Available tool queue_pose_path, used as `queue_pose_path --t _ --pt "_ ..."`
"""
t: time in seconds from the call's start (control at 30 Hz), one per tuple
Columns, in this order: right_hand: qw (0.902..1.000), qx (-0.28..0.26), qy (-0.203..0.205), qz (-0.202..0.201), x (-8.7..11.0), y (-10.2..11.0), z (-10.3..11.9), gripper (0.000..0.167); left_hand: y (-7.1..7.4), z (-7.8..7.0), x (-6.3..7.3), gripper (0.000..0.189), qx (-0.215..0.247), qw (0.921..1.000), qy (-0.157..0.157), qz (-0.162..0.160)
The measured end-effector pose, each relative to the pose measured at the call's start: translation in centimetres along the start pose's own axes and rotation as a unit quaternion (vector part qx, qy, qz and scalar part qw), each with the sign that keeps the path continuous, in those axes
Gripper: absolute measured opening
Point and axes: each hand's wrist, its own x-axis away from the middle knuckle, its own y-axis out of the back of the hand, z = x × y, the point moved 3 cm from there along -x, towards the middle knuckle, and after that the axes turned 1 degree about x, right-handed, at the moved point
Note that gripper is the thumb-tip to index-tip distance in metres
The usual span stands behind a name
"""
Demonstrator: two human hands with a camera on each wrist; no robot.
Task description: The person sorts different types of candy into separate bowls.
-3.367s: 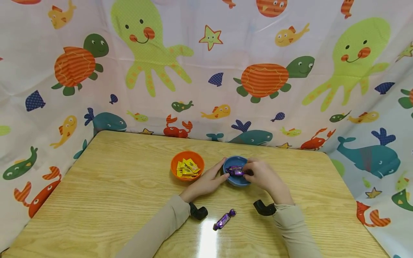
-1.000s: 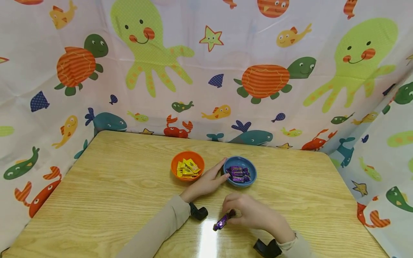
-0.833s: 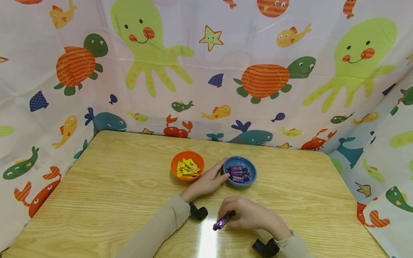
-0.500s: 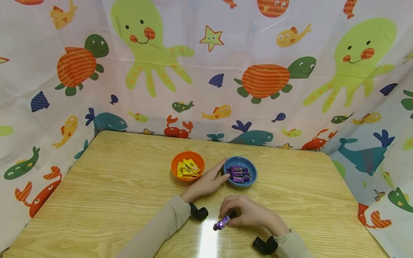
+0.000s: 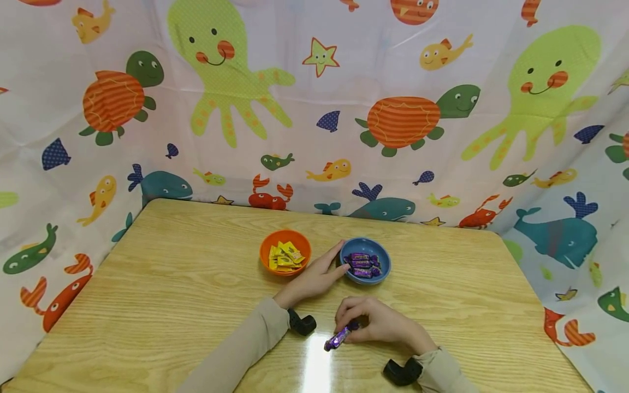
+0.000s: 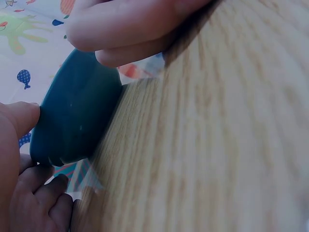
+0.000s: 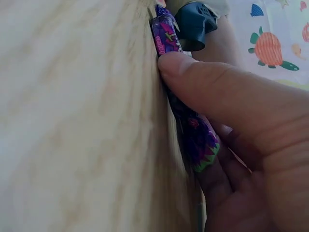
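Observation:
My left hand [image 5: 316, 277] holds the left side of a blue bowl [image 5: 385, 273], its thumb at the rim and its fingers round the outer wall; the left wrist view shows the bowl [image 6: 79, 108] from the side. Several purple-wrapped candies [image 5: 362, 264] lie inside that bowl. Nearer the front of the table, my right hand [image 5: 375, 321] pinches another purple wrapped candy [image 5: 336, 340] by its right end. Seen from the right wrist, the thumb lies across this candy [image 7: 166, 36], which is low at the tabletop; whether it touches the wood I cannot tell.
An orange bowl [image 5: 265, 266] with several yellow packets [image 5: 286, 256] stands left of the blue bowl, just beyond my left forearm. Black wrist cameras [image 5: 403, 372] stick out from both wrists. A sea-animal curtain [image 5: 304, 120] borders the wooden table [image 5: 196, 284] at the back and sides.
My right hand has left the blue bowl, where several candies now lie, and come forward to the candy on the table, which it now pinches. My left hand has stayed at the bowl.

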Motion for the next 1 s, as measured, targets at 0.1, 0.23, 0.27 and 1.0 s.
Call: queue_pose_path --t 0.1,0.23,0.27,1.0 --pt "0.9997 0.010 0.021 -0.005 0.0 0.1 0.1 0.015 0.1 -0.1 0.0 0.070 -0.002 1.0000 -0.002 -0.002" --pt "0.9998 0.002 0.020 -0.007 0.0 0.1 0.1 0.015 0.0 -0.2 -0.1 0.070 -0.001 1.0000 -0.008 -0.001" --pt "0.9998 0.002 0.019 -0.007 0.0 0.1 0.2 0.014 0.0 -0.1 -0.1 0.070 -0.002 1.0000 -0.008 -0.002" --pt "0.9802 0.119 -0.019 -0.157 0.0 8.5 3.6 0.027 0.1 -0.1 -0.2 0.071 -0.006 0.9999 -0.013 0.000"
